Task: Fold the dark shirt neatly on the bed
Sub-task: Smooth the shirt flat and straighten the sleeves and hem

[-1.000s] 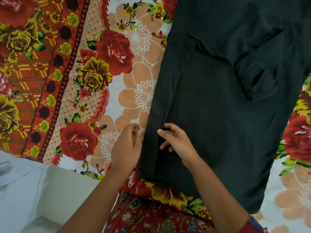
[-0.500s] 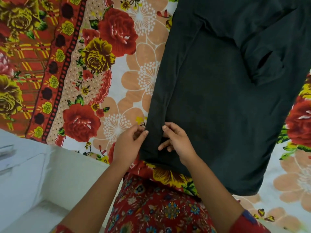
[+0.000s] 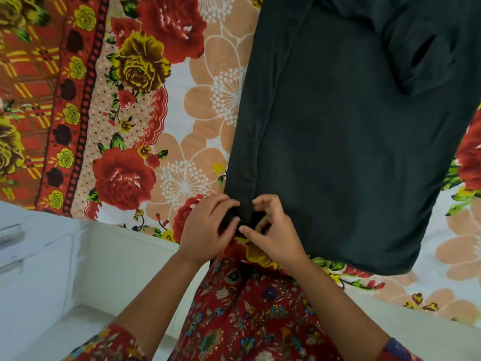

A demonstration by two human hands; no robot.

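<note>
The dark shirt [image 3: 338, 142] lies spread flat on the flowered bedsheet [image 3: 197, 121], running from the top of the view down to the near bed edge. A sleeve with its open cuff lies folded over the body at the upper right. My left hand [image 3: 208, 225] and my right hand [image 3: 273, 230] meet at the shirt's near left hem corner. Both pinch the bunched dark fabric there between thumb and fingers. The corner itself is partly hidden under my fingers.
The white bed frame edge [image 3: 125, 246] runs along the bottom left, with a white floor or ledge [image 3: 31, 282] beside it. My red patterned clothing [image 3: 247, 308] fills the bottom centre. Bare sheet lies to the shirt's left.
Both hands slid down the shirt's left edge to the hem corner and closed on it. The fabric there is now bunched between them, and the view has shifted downward.
</note>
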